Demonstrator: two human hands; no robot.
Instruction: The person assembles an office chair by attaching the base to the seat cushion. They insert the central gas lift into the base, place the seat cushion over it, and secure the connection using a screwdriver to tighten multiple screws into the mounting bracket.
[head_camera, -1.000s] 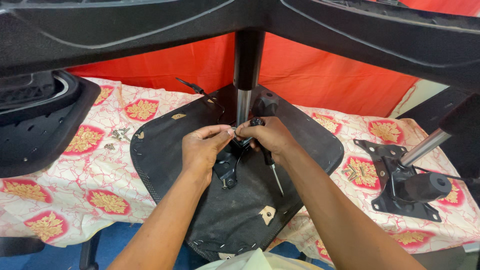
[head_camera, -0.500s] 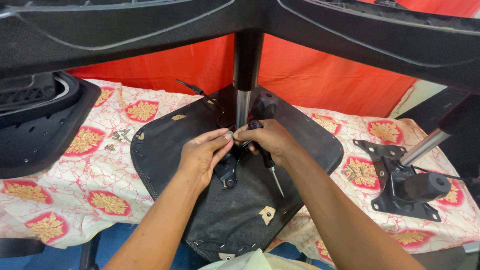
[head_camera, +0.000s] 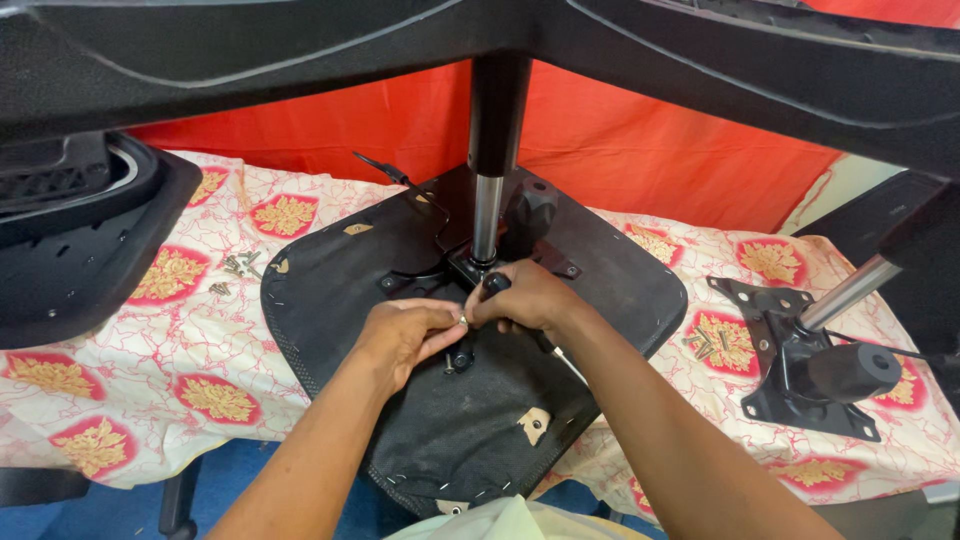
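An upturned black chair seat (head_camera: 330, 290) lies on a patterned cloth, its metal mechanism plate (head_camera: 455, 265) bolted at the middle with a chrome gas cylinder (head_camera: 487, 215) rising from it. My left hand (head_camera: 400, 338) pinches a small screw at its fingertips beside the plate. Fingertip to fingertip with it, my right hand (head_camera: 525, 298) grips a black-handled screwdriver (head_camera: 495, 284), whose shaft runs out under the wrist. Both hands meet over a black bracket (head_camera: 462, 355) on the seat's underside.
A black chair back (head_camera: 70, 250) lies at the left. Loose screws (head_camera: 235, 270) sit on the cloth (head_camera: 150, 370) near it. A second mechanism plate with cylinder (head_camera: 810, 360) lies at the right, more screws (head_camera: 705, 342) beside it. The chair's star base (head_camera: 300, 50) spans overhead.
My left hand has closed in on the right hand, its fingertips now pinched at the screw. The right hand has shifted slightly down over the bracket.
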